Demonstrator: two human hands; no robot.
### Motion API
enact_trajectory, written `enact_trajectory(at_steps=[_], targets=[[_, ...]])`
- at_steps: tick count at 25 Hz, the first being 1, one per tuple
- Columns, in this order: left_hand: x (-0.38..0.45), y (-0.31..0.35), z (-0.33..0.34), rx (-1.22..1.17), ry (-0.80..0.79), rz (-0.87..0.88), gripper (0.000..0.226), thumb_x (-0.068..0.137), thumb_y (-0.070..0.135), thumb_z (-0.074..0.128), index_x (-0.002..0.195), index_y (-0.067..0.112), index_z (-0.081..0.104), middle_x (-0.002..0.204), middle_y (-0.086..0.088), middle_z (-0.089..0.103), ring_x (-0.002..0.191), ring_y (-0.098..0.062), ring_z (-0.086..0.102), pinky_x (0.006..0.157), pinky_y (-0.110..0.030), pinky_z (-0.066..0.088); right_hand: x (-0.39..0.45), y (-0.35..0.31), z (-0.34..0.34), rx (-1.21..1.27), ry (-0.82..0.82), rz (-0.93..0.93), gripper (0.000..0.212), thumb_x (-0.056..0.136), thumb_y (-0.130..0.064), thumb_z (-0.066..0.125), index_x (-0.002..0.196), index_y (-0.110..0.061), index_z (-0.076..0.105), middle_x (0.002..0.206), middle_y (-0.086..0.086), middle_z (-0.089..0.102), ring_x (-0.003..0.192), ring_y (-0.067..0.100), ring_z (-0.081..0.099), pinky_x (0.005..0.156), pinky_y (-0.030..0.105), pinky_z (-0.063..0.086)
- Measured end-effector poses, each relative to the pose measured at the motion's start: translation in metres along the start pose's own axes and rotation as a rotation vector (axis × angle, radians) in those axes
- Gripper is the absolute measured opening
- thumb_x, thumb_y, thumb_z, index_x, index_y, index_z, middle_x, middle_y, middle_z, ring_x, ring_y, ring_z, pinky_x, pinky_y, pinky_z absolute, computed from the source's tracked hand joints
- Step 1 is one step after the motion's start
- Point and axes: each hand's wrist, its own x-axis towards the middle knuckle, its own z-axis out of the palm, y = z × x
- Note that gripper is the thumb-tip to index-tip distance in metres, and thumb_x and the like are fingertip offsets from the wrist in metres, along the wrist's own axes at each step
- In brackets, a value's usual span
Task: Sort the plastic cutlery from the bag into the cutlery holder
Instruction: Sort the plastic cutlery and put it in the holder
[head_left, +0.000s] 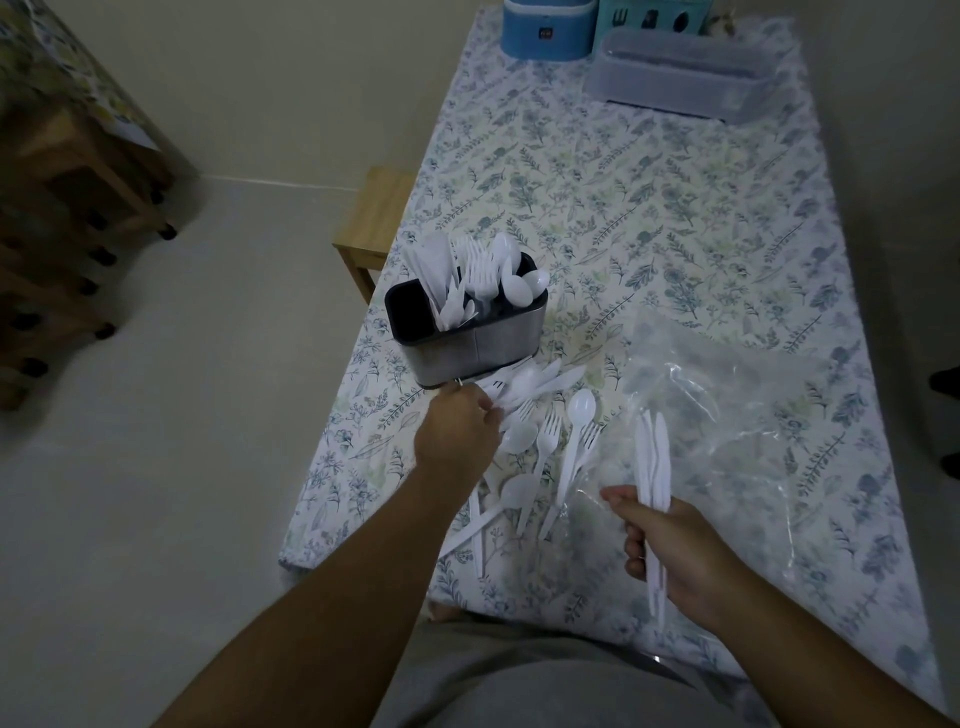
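Table: long table (649, 208) under a cloth printed with blue-green leaves and flowers; it carries every item listed below.
Cutlery holder: rectangular brushed-metal cutlery holder with a black inner liner (467, 325), standing upright near the table's left edge.
Holder contents: white plastic knives (436, 275) in a left section, white plastic forks (478, 265) in the middle, white plastic spoons (519, 280) at the right; the leftmost black compartment shows no cutlery.
Loose cutlery: scattered heap of white plastic spoons, forks and knives (540, 441) lying flat on the cloth, between the holder and the table's near edge.
Bag: clear crumpled plastic bag (737, 415), lying flat to the right of the heap, partly under the right hand.
Left hand: left hand (457, 431) palm-down at the heap's left side, just below the holder's base; fingers curled onto pieces of the heap, grip partly hidden, so whether it has closed on a piece cannot be told.
Right hand: right hand (675, 551) raised above the near table edge, grip clenched around a bundle of white plastic knives (653, 467), blades pointing away from the person.
Far end: blue rounded container (548, 28), teal box (649, 15) and translucent lidded plastic box (680, 73), well apart from the work area.
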Motion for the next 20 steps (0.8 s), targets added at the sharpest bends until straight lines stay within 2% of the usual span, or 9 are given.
enact_trajectory(at_steps=[3,7,10,12,14,17,20], targets=[[-0.017,0.013,0.004,-0.039,-0.107,0.095,0.027,0.092,0.05,0.061,0.09,0.024,0.069,0.093,0.006,0.061,0.078,-0.008,0.06,0.071,-0.03,0.054,-0.002,-0.002,0.0,-0.012,-0.008,0.012,0.013,0.096,-0.013,0.067,0.105,-0.008,0.075,0.06,0.003,0.046,0.05,0.016,0.043,0.044,0.026,0.038],[-0.004,-0.001,0.006,0.024,0.012,0.083,0.016,0.095,0.024,0.061,0.107,0.016,0.068,0.107,-0.004,0.06,0.088,-0.02,0.063,0.078,-0.038,0.057,0.002,-0.004,-0.003,-0.069,-0.016,0.004,0.014,0.097,-0.014,0.065,0.103,-0.011,0.076,0.062,0.002,0.049,0.052,0.015,0.041,0.046,0.027,0.035],[0.003,-0.002,0.007,0.14,-0.045,0.153,0.018,0.094,0.023,0.062,0.108,0.013,0.068,0.105,-0.006,0.061,0.089,-0.024,0.062,0.075,-0.038,0.055,0.004,-0.003,-0.004,-0.072,-0.014,-0.001,0.014,0.097,-0.012,0.064,0.104,-0.011,0.076,0.063,0.003,0.049,0.052,0.015,0.041,0.047,0.027,0.034],[0.004,-0.001,0.007,0.197,-0.074,0.147,0.015,0.093,0.023,0.062,0.101,0.013,0.068,0.1,-0.005,0.063,0.086,-0.021,0.062,0.07,-0.033,0.052,0.005,-0.002,-0.006,-0.073,-0.013,-0.006,0.014,0.096,-0.011,0.064,0.104,-0.01,0.076,0.063,0.003,0.05,0.052,0.015,0.041,0.047,0.027,0.035],[0.004,-0.001,0.006,0.215,-0.101,0.114,0.018,0.089,0.021,0.061,0.102,0.011,0.068,0.1,-0.006,0.064,0.089,-0.022,0.064,0.073,-0.032,0.054,0.006,-0.001,-0.008,-0.068,-0.008,-0.008,0.014,0.096,-0.01,0.064,0.104,-0.01,0.076,0.063,0.003,0.049,0.052,0.015,0.041,0.047,0.027,0.034],[0.004,0.001,0.007,0.219,-0.106,0.088,0.031,0.087,0.027,0.065,0.111,0.007,0.065,0.103,-0.009,0.066,0.093,-0.024,0.066,0.077,-0.033,0.056,0.008,0.0,-0.01,-0.066,0.006,0.002,0.015,0.097,-0.009,0.062,0.103,-0.01,0.076,0.065,0.004,0.049,0.052,0.016,0.041,0.048,0.027,0.033],[0.009,0.006,0.008,0.241,-0.109,0.077,0.036,0.086,0.037,0.068,0.106,0.007,0.065,0.1,-0.009,0.065,0.091,-0.025,0.066,0.076,-0.035,0.056,0.008,0.0,-0.009,-0.065,0.007,0.007,0.015,0.097,-0.009,0.062,0.103,-0.01,0.076,0.066,0.004,0.05,0.052,0.016,0.041,0.049,0.026,0.034]])
